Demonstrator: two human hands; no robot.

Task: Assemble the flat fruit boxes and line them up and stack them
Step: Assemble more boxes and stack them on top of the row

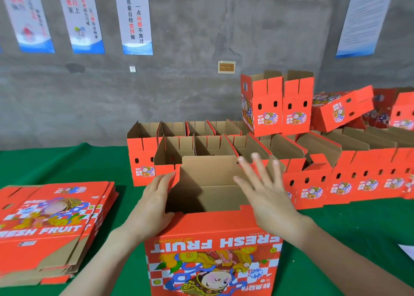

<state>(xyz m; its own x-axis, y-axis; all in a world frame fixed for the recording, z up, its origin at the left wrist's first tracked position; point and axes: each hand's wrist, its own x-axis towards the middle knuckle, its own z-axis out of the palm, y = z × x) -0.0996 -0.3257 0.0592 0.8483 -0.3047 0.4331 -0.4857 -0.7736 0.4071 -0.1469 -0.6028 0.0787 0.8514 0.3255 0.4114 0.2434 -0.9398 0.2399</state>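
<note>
Nearby, open fruit box (212,239) on green table (67,161), left hand (154,197) flat against its side, right hand (266,190) spread above.

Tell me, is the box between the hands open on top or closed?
Open. The box stands upright, top flaps up, bare brown inside showing. The left hand rests on its left wall.

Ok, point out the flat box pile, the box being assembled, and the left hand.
flat box pile (51,217): head view, top printed face.
box being assembled (212,228): head view, near printed wall.
left hand (154,203): head view, back of the hand.
</note>
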